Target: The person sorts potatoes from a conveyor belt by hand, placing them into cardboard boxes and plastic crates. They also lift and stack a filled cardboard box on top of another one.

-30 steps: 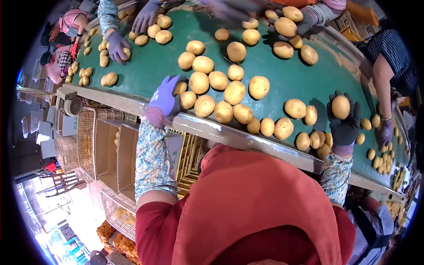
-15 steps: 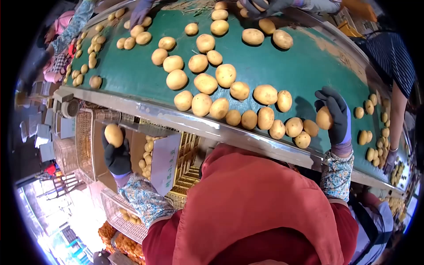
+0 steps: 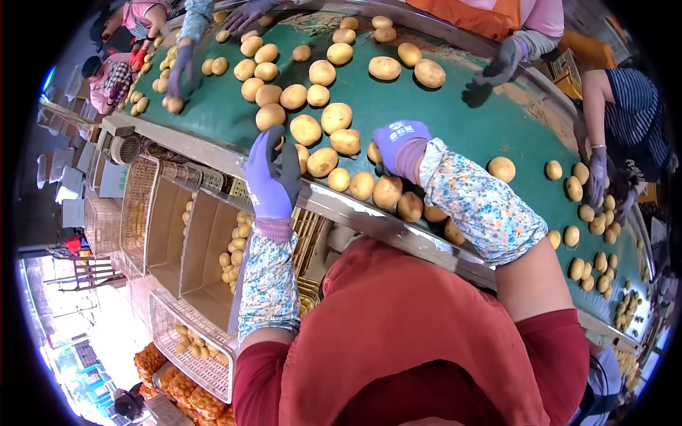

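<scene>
My left hand [image 3: 273, 177], in a purple and black glove, is at the near edge of the green belt [image 3: 455, 124]. Its fingers are apart, beside a potato [image 3: 302, 157] at the edge of the group, and no potato is seen in it. Further right, my right hand [image 3: 402, 148] reaches over the belt with its purple back up. Its fingers are mostly hidden underneath, close to a partly covered potato [image 3: 374, 152]. Between my hands lie several potatoes, among them one large potato [image 3: 322, 162]. Both forearms wear floral sleeves.
The metal belt rim [image 3: 341, 206] runs below my hands. Potatoes lie in a cardboard-lined crate [image 3: 213, 248] and a white basket [image 3: 192, 348] at lower left. Across the belt are a co-worker's gloved hand [image 3: 501, 62] and another gloved hand [image 3: 181, 71]; a striped-shirted person [image 3: 629, 106] stands right.
My left hand has moved from above the crates to the belt edge, and the potato it held is gone from view. My right hand has swung left across the belt.
</scene>
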Tool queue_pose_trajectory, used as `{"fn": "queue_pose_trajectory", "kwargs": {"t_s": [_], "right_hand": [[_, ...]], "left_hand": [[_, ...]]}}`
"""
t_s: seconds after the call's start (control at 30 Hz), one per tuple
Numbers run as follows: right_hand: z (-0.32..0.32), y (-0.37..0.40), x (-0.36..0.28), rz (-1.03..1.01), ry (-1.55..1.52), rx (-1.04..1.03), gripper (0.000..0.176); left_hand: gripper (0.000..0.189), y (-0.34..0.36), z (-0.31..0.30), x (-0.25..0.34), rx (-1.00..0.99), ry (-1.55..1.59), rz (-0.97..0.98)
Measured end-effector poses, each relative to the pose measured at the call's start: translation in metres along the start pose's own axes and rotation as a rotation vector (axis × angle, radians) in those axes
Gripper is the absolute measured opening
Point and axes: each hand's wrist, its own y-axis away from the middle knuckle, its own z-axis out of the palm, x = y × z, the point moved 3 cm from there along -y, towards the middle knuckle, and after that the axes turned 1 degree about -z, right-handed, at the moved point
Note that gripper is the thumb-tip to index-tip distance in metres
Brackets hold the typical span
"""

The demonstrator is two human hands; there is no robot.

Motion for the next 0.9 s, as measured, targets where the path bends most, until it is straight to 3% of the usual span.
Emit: {"fn": "queue_pose_trajectory", "kwargs": {"t_s": [0.03,0.13,0.2,0.27,0.37,0.4,0.47,0.53,0.57,0.6,0.67,0.73,0.8,0.87,0.9], "right_hand": [[0.004,0.001,0.003,-0.027,0.012,-0.019,0.037],[0.009,0.035,0.031,-0.187,-0.144,0.201,0.045],[-0.029,0.087,0.046,0.007,-0.651,-0.133,0.056],[0.000,0.117,0.084,-0.195,-1.136,-0.014,0.061],[0.020,0.174,0.120,-0.216,-1.532,0.107,0.051],[0.037,0.190,0.131,-0.228,-1.650,0.317,0.054],[0.089,0.222,0.166,-0.070,-2.037,0.352,0.059],[0.111,0.251,0.176,-0.145,-2.318,0.405,0.069],[0.119,0.263,0.176,-0.169,-2.353,0.404,0.071],[0.126,0.275,0.175,-0.198,-2.389,0.404,0.072],[0.134,0.291,0.169,-0.142,-2.366,0.398,0.075],[0.140,0.302,0.166,-0.073,-2.337,0.420,0.074],[0.130,0.305,0.153,-0.078,-2.376,0.426,0.072],[0.125,0.306,0.151,-0.102,-2.422,0.391,0.071],[0.122,0.305,0.152,-0.116,-2.409,0.390,0.069]], "left_hand": [[0.036,-0.001,0.001,0.000,0.022,0.045,-0.032],[0.038,0.006,-0.006,-0.022,0.070,0.072,-0.106],[0.040,0.010,-0.013,-0.038,0.082,-0.020,-0.119],[0.049,0.003,-0.011,-0.013,-0.036,-0.269,-0.089],[0.052,-0.016,0.021,-0.013,-0.148,-0.440,0.065],[0.061,-0.026,0.034,-0.024,-0.308,-0.469,-0.032],[0.070,-0.037,0.057,-0.058,-0.245,-0.698,-0.170],[0.079,-0.061,0.059,-0.102,-0.313,-0.649,-0.058],[0.078,-0.068,0.054,-0.099,-0.336,-0.499,-0.120],[0.072,-0.075,0.053,-0.094,-0.355,-0.521,-0.030],[0.061,-0.081,0.056,-0.086,-0.369,-0.635,-0.105],[0.051,-0.068,0.057,-0.038,-0.343,-0.710,-0.099],[0.047,-0.053,0.052,-0.004,-0.288,-0.570,0.111],[0.050,-0.040,0.051,0.008,-0.232,-0.097,0.180],[0.052,-0.023,0.042,0.036,-0.267,0.245,-0.048]]}}
